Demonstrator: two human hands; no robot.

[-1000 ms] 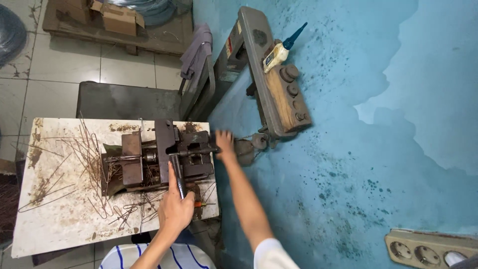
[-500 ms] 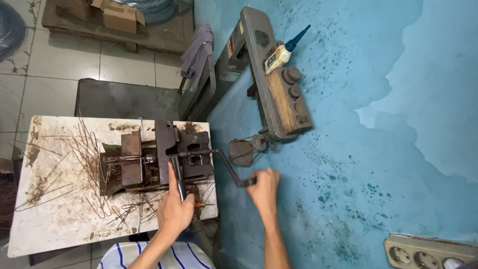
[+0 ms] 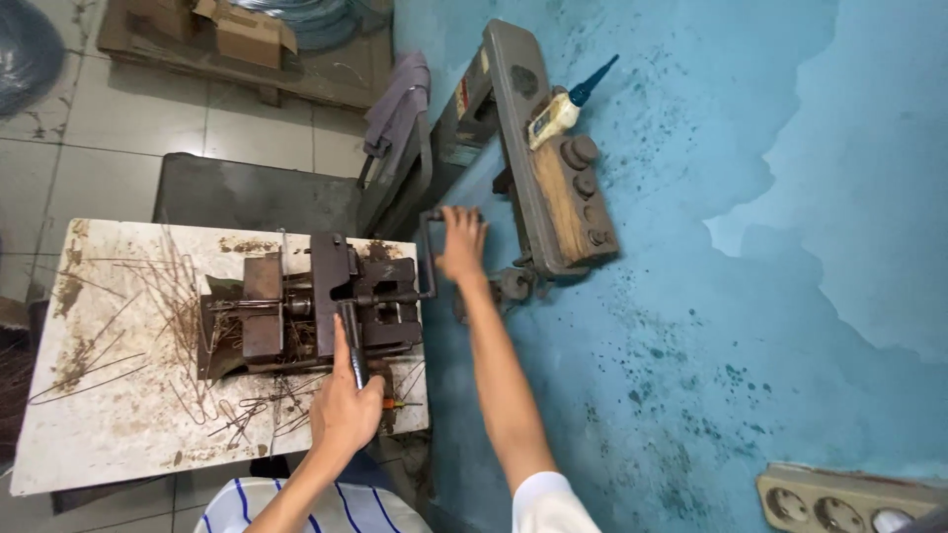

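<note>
On the white, rust-stained bench top [image 3: 118, 434] sits a dark metal bending machine [image 3: 316, 311], bolted or resting near the right-hand end of the surface. The person's left hand [image 3: 346, 410] is wrapped around a black lever handle [image 3: 353, 350] that rises from the front of the machine; the fingers are closed round it and the thumb lies along the shaft, pointing toward the machine body. The right hand [image 3: 461, 245] reaches well forward, past the far right corner of the bench, and is closed over the grip of a thin metal crank [image 3: 427, 257]. That crank runs down from the hand and turns in to meet the machine's right side. The forearm is extended almost straight from a white sleeve [image 3: 541, 503] at the lower edge of view.

Loose bent wire pieces [image 3: 148, 316] lie scattered over the left and front parts of the bench, some touching the machine's left end. Just beyond the crank stands a grey machine frame with a wooden block [image 3: 563, 207] fixed to it, and a white bottle with a blue nozzle [image 3: 565, 104] rests on its upper part. A grey cloth [image 3: 395, 104] hangs over a bar to the left of that frame. A cream socket strip [image 3: 839, 498] is mounted on the blue wall at lower right.
</note>
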